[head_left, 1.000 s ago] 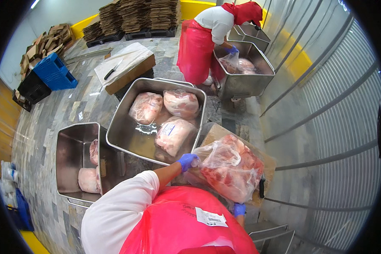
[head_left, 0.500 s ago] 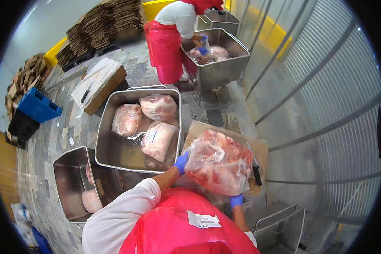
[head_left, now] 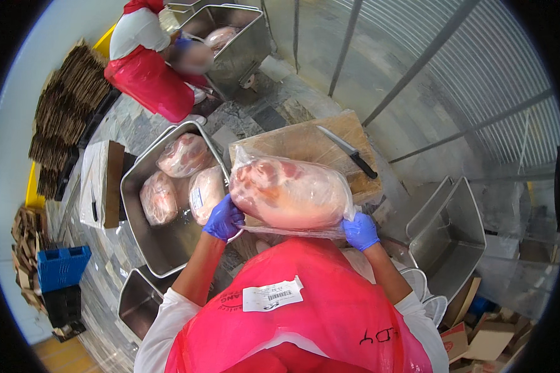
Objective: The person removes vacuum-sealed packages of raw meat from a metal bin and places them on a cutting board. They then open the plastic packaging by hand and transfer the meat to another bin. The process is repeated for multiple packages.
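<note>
A large bagged piece of raw meat [head_left: 290, 191] in clear plastic is held out before me over the near part of a cutting board [head_left: 292, 137]. At its left end, my left hand [head_left: 224, 219], in a blue glove, is closed on the bag. My right hand [head_left: 360, 230], gloved the same, grips the bunched plastic at the right end. A knife [head_left: 350, 153] with a black handle lies on the board beyond the meat. Just left of my left hand stands a steel tub [head_left: 130, 193] with several bagged meat pieces [head_left: 185, 155] inside.
A co-worker in a red apron [head_left: 150, 81] leans by another steel tub [head_left: 242, 56] at the far left. Steel bins stand at right [head_left: 451, 239] and lower left [head_left: 137, 304]. A box [head_left: 111, 186], cardboard stacks [head_left: 65, 118] and a blue pallet [head_left: 63, 267] are further left.
The bagged meat has turned, showing a paler, fattier side, and now lies lengthwise between my hands. My right hand has come up to its right end. The view has swung to the right.
</note>
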A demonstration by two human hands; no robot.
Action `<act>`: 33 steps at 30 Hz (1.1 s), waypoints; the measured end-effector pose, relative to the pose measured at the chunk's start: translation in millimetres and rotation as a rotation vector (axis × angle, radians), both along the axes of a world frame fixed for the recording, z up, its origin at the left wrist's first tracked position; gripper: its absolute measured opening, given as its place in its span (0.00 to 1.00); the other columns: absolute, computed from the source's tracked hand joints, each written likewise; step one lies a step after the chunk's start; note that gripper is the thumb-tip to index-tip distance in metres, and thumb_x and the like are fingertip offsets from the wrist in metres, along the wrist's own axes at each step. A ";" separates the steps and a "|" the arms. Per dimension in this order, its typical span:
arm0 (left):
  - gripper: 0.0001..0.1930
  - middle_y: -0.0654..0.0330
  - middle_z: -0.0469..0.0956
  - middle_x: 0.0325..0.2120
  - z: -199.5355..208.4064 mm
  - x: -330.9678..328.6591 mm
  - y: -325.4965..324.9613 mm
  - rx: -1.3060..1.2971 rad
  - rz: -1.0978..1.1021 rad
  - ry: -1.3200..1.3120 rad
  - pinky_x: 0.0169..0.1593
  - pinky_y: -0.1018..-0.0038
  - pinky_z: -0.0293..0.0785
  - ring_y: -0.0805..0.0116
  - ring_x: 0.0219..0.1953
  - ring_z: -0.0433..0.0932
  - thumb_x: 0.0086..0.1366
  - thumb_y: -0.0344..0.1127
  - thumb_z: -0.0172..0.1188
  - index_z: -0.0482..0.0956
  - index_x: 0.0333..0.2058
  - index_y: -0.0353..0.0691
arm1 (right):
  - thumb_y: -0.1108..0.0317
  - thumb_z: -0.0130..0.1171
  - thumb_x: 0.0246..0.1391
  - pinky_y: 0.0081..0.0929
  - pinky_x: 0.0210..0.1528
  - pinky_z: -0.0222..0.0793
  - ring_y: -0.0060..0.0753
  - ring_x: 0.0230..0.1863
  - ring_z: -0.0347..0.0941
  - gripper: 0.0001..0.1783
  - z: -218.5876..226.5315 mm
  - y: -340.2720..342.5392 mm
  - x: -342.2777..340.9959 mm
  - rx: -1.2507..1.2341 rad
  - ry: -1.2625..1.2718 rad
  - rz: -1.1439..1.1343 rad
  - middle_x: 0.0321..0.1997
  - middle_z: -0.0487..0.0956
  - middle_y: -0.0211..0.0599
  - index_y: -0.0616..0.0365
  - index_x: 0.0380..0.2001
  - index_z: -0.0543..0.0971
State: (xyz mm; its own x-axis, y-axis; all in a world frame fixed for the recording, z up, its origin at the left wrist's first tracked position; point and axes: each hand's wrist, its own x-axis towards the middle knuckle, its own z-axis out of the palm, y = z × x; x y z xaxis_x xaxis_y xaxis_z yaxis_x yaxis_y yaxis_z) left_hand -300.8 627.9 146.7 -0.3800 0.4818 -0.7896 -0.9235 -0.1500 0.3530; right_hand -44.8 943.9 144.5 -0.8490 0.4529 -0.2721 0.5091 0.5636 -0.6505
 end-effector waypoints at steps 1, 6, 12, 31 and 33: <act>0.19 0.72 0.56 0.10 9.0 -1.4 4.1 -0.077 0.040 -0.019 0.15 0.79 0.52 0.78 0.10 0.55 0.72 0.46 0.47 0.64 0.19 0.54 | 0.60 0.52 0.52 0.56 0.35 0.71 0.65 0.32 0.76 0.13 4.8 -3.7 -1.5 0.004 0.044 0.004 0.29 0.79 0.59 0.56 0.30 0.81; 0.21 0.73 0.56 0.10 7.9 -14.7 7.1 0.038 0.117 -0.076 0.13 0.81 0.50 0.79 0.10 0.51 0.72 0.51 0.52 0.66 0.19 0.53 | 0.65 0.55 0.49 0.52 0.42 0.70 0.62 0.39 0.74 0.08 24.9 -14.4 -17.5 0.311 0.219 -0.081 0.36 0.78 0.56 0.57 0.28 0.79; 0.18 0.72 0.60 0.13 19.1 -37.1 33.2 0.056 0.017 0.010 0.14 0.82 0.54 0.79 0.12 0.56 0.72 0.50 0.53 0.70 0.23 0.51 | 0.75 0.58 0.44 0.47 0.56 0.64 0.58 0.53 0.67 0.13 36.6 13.7 -49.9 0.405 0.569 -0.079 0.44 0.75 0.48 0.62 0.36 0.77; 0.21 0.73 0.57 0.12 7.6 -10.0 79.8 0.031 -0.358 0.200 0.18 0.75 0.49 0.79 0.13 0.56 0.66 0.52 0.60 0.65 0.19 0.54 | 0.57 0.60 0.56 0.30 0.57 0.68 0.32 0.51 0.76 0.24 -16.0 139.2 -222.6 -0.665 0.408 -0.340 0.53 0.80 0.40 0.62 0.50 0.81; 0.19 0.74 0.55 0.12 19.4 16.1 71.8 -0.034 -0.405 0.249 0.18 0.75 0.50 0.78 0.13 0.54 0.67 0.49 0.59 0.65 0.19 0.55 | 0.56 0.60 0.55 0.31 0.56 0.68 0.33 0.51 0.75 0.25 -13.8 138.2 -225.9 -0.724 0.416 -0.399 0.53 0.80 0.41 0.62 0.50 0.80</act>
State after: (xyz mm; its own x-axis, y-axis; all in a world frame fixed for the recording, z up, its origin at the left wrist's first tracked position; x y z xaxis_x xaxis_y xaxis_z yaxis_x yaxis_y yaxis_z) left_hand -284.7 699.7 166.1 -0.3472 0.6053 -0.7163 -0.7919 0.2199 0.5696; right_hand -270.7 1082.1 130.6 -0.7596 0.5711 -0.3112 0.2244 -0.2189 -0.9496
